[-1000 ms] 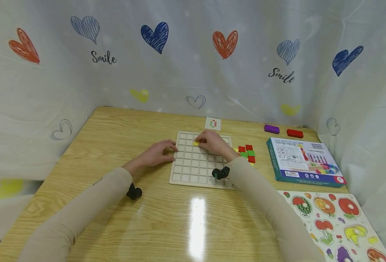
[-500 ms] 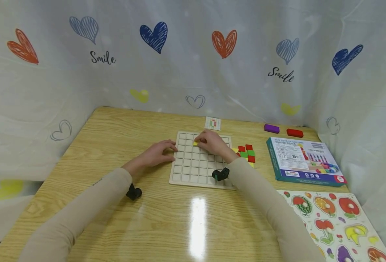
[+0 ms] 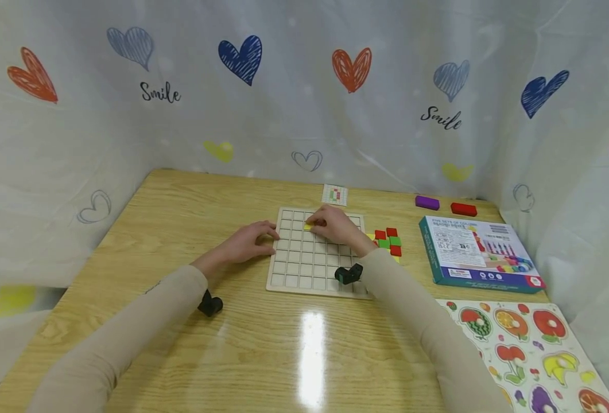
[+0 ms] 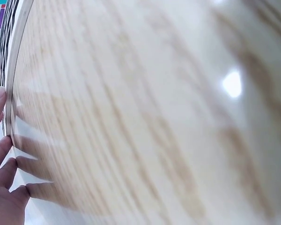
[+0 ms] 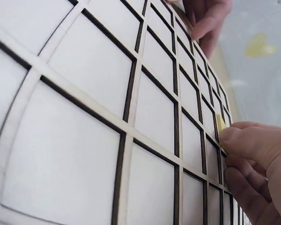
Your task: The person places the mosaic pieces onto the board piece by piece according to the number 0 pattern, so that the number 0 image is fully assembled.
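A pale wooden grid board lies flat on the table. Over its upper part, my right hand pinches a small yellow tile between thumb and finger at one of the grid squares. The right wrist view shows the yellow tile low at the board's surface; I cannot tell if it is fully seated. My left hand touches the board's left edge with fingers and thumb spread. In the left wrist view the left hand's fingers rest on the table along that edge.
Red, green and yellow tiles lie right of the board, partly behind the right wrist. A small pattern card sits beyond it. Purple and red blocks, a boxed game and a fruit puzzle board occupy the right side.
The head view has shifted very slightly. Both hands hold nearly the same place, the right still pinching the yellow tile at the board.
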A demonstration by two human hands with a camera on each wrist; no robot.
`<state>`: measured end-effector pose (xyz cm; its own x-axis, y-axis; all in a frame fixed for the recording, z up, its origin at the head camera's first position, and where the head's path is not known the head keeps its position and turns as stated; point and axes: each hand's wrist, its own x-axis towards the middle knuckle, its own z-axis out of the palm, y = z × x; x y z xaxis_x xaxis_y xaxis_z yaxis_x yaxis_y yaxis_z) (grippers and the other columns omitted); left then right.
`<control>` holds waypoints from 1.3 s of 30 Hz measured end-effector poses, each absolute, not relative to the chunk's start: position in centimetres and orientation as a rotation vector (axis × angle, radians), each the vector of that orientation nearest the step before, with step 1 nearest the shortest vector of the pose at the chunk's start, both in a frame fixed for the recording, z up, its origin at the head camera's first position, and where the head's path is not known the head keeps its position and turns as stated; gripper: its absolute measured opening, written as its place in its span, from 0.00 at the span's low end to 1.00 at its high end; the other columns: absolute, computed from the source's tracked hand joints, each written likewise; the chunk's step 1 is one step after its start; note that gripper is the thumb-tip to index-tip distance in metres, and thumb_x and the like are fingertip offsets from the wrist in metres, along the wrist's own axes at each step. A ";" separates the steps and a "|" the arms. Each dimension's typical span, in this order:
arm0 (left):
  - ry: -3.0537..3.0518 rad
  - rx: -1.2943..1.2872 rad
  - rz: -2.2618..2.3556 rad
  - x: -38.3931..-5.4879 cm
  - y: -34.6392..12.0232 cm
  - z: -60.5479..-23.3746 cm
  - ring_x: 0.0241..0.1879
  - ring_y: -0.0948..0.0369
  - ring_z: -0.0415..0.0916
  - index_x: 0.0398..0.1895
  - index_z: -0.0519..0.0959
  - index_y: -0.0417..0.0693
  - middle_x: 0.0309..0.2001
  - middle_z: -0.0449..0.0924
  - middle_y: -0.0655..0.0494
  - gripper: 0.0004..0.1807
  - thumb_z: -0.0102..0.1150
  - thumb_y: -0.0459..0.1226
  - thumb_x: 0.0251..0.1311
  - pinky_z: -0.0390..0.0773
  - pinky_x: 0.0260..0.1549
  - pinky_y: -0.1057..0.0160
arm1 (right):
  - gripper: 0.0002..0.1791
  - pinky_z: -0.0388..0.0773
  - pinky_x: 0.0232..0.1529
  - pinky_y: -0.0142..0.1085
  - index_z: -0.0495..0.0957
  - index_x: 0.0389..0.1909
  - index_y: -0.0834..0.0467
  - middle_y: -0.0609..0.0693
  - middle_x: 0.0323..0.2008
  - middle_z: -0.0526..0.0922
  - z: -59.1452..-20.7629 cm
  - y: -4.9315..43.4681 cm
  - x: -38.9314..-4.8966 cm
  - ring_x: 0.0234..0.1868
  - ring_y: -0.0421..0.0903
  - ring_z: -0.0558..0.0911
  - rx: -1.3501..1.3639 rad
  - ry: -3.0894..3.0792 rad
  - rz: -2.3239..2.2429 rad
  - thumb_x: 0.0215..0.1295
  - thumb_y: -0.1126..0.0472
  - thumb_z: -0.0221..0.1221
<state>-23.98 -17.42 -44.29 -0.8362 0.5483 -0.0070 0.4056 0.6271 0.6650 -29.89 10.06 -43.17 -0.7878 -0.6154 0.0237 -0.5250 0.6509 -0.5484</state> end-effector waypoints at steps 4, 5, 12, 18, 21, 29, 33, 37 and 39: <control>2.638 0.787 1.004 -23.9 -17.4 -44.3 0.73 0.43 0.49 0.54 0.79 0.42 0.69 0.64 0.41 0.17 0.64 0.37 0.63 0.52 0.70 0.44 | 0.15 0.77 0.47 0.42 0.81 0.55 0.59 0.54 0.48 0.79 -43.3 11.0 -29.4 0.45 0.48 0.79 -0.901 2.705 -0.940 0.70 0.62 0.58; 2.638 0.789 1.004 -23.9 -17.4 -44.3 0.73 0.43 0.49 0.54 0.79 0.42 0.69 0.64 0.41 0.18 0.64 0.37 0.63 0.52 0.70 0.44 | 0.15 0.77 0.49 0.42 0.81 0.55 0.59 0.54 0.48 0.80 -43.3 11.4 -29.2 0.46 0.48 0.79 -0.873 2.709 -0.975 0.70 0.61 0.58; 2.639 0.787 1.027 -23.9 -17.5 -44.5 0.73 0.43 0.49 0.55 0.78 0.42 0.70 0.63 0.40 0.18 0.64 0.37 0.63 0.52 0.69 0.43 | 0.19 0.77 0.53 0.46 0.78 0.59 0.60 0.56 0.53 0.79 -42.5 16.5 -25.5 0.51 0.52 0.80 -0.558 2.768 -1.203 0.71 0.58 0.58; 2.656 0.804 1.024 -24.0 -17.5 -44.6 0.73 0.42 0.50 0.54 0.79 0.42 0.69 0.63 0.39 0.17 0.64 0.37 0.63 0.51 0.70 0.42 | 0.21 0.74 0.56 0.51 0.75 0.62 0.59 0.57 0.55 0.78 -42.0 22.2 -22.3 0.56 0.56 0.77 -0.249 2.810 -1.224 0.73 0.54 0.56; 2.667 0.814 1.016 -24.0 -17.4 -44.8 0.73 0.42 0.51 0.55 0.79 0.42 0.69 0.64 0.39 0.18 0.64 0.37 0.63 0.51 0.70 0.42 | 0.21 0.74 0.57 0.52 0.75 0.61 0.58 0.57 0.56 0.78 -42.3 24.6 -21.1 0.57 0.57 0.76 -0.149 2.821 -1.179 0.73 0.53 0.55; 2.669 0.802 1.035 -23.8 -17.3 -44.6 0.72 0.42 0.52 0.54 0.79 0.42 0.68 0.64 0.39 0.18 0.65 0.37 0.62 0.52 0.69 0.42 | 0.18 0.78 0.50 0.50 0.77 0.57 0.66 0.60 0.47 0.80 -44.0 27.2 -19.0 0.47 0.55 0.80 -0.304 2.890 -0.970 0.68 0.63 0.60; 2.672 0.796 1.023 -23.8 -17.3 -44.5 0.72 0.42 0.53 0.54 0.79 0.42 0.68 0.64 0.39 0.17 0.65 0.37 0.62 0.53 0.69 0.42 | 0.18 0.78 0.46 0.48 0.78 0.55 0.65 0.59 0.45 0.79 -44.3 27.2 -19.0 0.43 0.52 0.79 -0.348 2.925 -0.926 0.67 0.64 0.61; 2.680 0.802 1.001 -23.9 -17.3 -44.6 0.71 0.43 0.54 0.54 0.79 0.43 0.68 0.65 0.40 0.17 0.64 0.38 0.63 0.53 0.69 0.43 | 0.18 0.76 0.43 0.45 0.79 0.54 0.66 0.59 0.43 0.79 -44.3 27.1 -19.4 0.41 0.51 0.77 -0.360 2.938 -0.903 0.65 0.65 0.62; 2.677 0.801 1.001 -23.9 -17.3 -44.7 0.72 0.43 0.53 0.54 0.79 0.43 0.68 0.65 0.40 0.17 0.64 0.38 0.63 0.53 0.69 0.43 | 0.17 0.75 0.43 0.44 0.79 0.54 0.66 0.59 0.44 0.80 -44.3 27.1 -19.5 0.40 0.51 0.77 -0.370 2.932 -0.896 0.65 0.66 0.62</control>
